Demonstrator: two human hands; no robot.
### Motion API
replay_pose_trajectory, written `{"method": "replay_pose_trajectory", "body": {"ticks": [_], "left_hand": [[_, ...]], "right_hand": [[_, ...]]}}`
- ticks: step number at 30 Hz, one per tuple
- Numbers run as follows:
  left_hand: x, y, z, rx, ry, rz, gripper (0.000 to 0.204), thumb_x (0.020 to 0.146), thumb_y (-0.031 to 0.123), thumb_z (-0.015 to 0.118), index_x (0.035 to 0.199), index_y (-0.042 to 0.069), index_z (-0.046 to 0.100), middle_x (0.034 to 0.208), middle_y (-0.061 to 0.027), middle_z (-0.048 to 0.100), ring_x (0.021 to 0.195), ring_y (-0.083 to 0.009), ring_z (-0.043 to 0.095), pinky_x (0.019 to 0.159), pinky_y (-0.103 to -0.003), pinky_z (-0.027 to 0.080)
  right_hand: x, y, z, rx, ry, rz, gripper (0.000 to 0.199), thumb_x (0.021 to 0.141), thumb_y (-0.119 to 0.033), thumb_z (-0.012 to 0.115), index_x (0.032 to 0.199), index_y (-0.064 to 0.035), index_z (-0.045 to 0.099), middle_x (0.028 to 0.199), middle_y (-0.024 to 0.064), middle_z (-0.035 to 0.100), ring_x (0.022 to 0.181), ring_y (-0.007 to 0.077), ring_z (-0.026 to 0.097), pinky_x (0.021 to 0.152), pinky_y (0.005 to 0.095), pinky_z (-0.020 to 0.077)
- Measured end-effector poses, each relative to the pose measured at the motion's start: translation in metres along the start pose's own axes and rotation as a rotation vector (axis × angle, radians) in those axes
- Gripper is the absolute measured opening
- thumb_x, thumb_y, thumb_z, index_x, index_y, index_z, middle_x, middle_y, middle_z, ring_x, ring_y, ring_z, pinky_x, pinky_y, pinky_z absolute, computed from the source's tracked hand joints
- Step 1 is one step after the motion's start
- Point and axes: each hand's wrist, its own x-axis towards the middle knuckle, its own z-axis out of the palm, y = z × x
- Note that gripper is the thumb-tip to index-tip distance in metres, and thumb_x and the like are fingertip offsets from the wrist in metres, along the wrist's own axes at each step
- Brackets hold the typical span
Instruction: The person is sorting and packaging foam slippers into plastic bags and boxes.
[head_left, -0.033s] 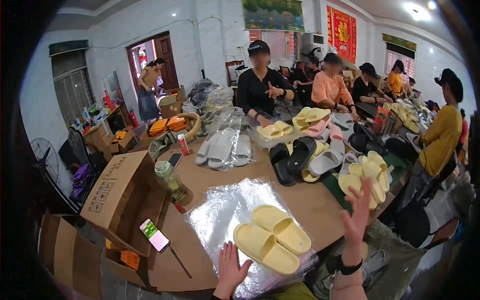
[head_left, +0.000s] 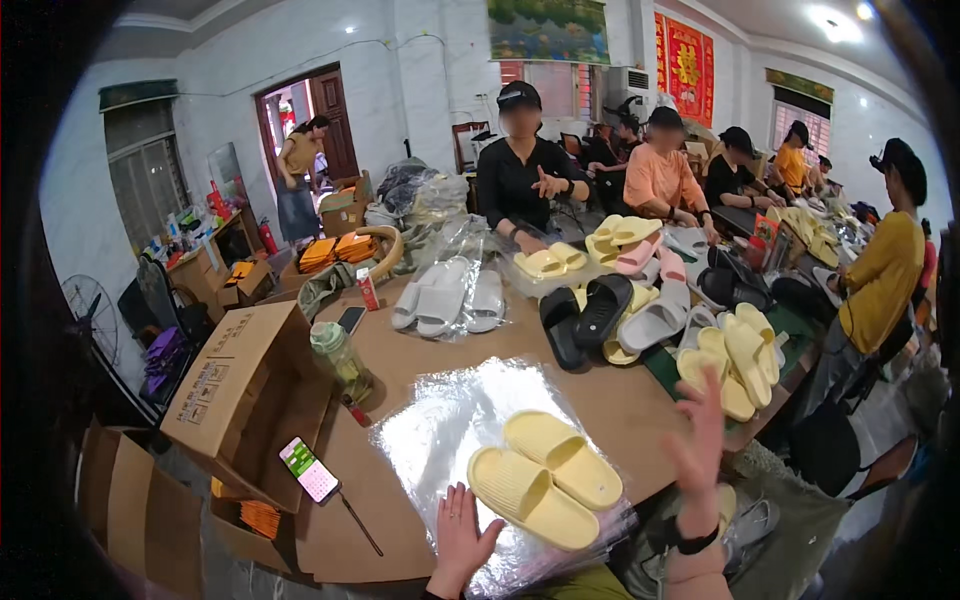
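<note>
Cardboard box (head_left: 245,385): open, at the left edge of the surface (head_left: 560,375); its inside is mostly in shadow.
Phone (head_left: 309,469): lit screen, lying near the box on the near left of the surface.
Left hand (head_left: 462,535): fingers spread wide, flat on the near edge of the clear plastic bag (head_left: 450,430), holding nothing; wrist cut off by the lower edge.
Yellow slippers (head_left: 545,476): a pair side by side on the bag, just right of the left hand, not touching it.
Right hand (head_left: 698,450): raised above the near right edge, fingers open, empty; slightly blurred.
Slipper heap (head_left: 640,300): far right, black, grey, yellow and pink pairs overlapping, individual pairs hard to separate.
</note>
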Motion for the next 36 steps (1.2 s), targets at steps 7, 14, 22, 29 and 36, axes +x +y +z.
{"method": "replay_pose_trajectory", "body": {"ticks": [7, 14, 22, 29, 36], "left_hand": [[0.001, 0.003, -0.001, 0.004, -0.027, 0.005, 0.083, 0.090, 0.050, 0.064, 0.144, -0.008, 0.039, 0.152, -0.0317, 0.037, 0.145, -0.0449, 0.029, 0.120, -0.055, 0.017], [0.000, 0.002, -0.001, 0.010, -0.038, -0.005, 0.086, 0.090, 0.051, 0.062, 0.145, -0.010, 0.037, 0.152, -0.0327, 0.036, 0.145, -0.0462, 0.028, 0.120, -0.054, 0.017], [0.000, -0.001, 0.003, 0.019, -0.056, -0.007, 0.088, 0.090, 0.054, 0.061, 0.145, -0.011, 0.037, 0.152, -0.0332, 0.035, 0.146, -0.0459, 0.028, 0.120, -0.055, 0.016], [0.001, -0.001, 0.003, 0.013, -0.046, -0.005, 0.087, 0.090, 0.053, 0.061, 0.145, -0.011, 0.037, 0.152, -0.0338, 0.035, 0.145, -0.0464, 0.029, 0.120, -0.055, 0.015], [0.001, 0.001, 0.004, 0.028, -0.033, -0.012, 0.085, 0.088, 0.052, 0.064, 0.143, -0.008, 0.041, 0.152, -0.0319, 0.037, 0.145, -0.0449, 0.030, 0.120, -0.055, 0.018]], "right_hand": [[-0.082, 0.042, 0.051, -0.497, -0.581, 0.187, 0.066, 0.080, -0.038, 0.081, 0.130, -0.0025, 0.058, 0.117, 0.0198, 0.059, 0.108, 0.0359, 0.056, 0.091, 0.0433, 0.0479], [-0.114, 0.091, 0.072, -0.693, -0.684, 0.114, 0.058, 0.078, -0.047, 0.079, 0.114, -0.0034, 0.064, 0.103, 0.0178, 0.058, 0.098, 0.0371, 0.056, 0.085, 0.0461, 0.0483], [-0.133, 0.113, 0.079, -0.690, -0.499, 0.003, 0.039, 0.075, -0.038, 0.082, 0.101, -0.0109, 0.069, 0.092, 0.0096, 0.056, 0.087, 0.0303, 0.058, 0.072, 0.0427, 0.0496], [-0.131, 0.108, 0.080, -0.669, -0.466, 0.021, 0.035, 0.074, -0.036, 0.082, 0.097, -0.0123, 0.071, 0.088, 0.0079, 0.057, 0.082, 0.0291, 0.058, 0.069, 0.0417, 0.0496], [-0.133, 0.109, 0.078, -0.658, -0.468, 0.064, 0.033, 0.075, -0.038, 0.082, 0.096, -0.0145, 0.072, 0.088, 0.0065, 0.057, 0.083, 0.0281, 0.058, 0.069, 0.0410, 0.0497]]}}
